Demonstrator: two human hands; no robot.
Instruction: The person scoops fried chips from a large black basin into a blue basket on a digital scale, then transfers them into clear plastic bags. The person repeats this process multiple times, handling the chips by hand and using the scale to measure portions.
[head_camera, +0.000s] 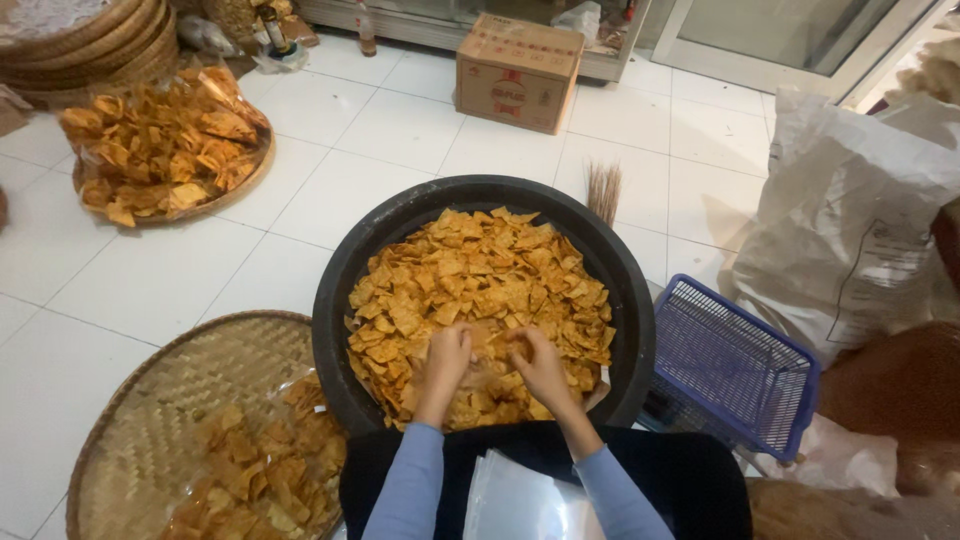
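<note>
Both hands reach into the near edge of the chip pile: the left hand is curled, fingers bent down into the orange chips as if gathering a clump, and the right hand is likewise cupped over them, though how tightly either one closes I cannot tell, since the fingertips are buried. The chips fill a wide black basin set on the white tiled floor right in front of the person, close enough to scoop from without stretching. Clear plastic bags lie on the lap, just below the wrists. At the left a flat woven tray holds bagged chips, at the right stands a blue plastic basket, and farther off another woven tray heaped with bagged chips.
</note>
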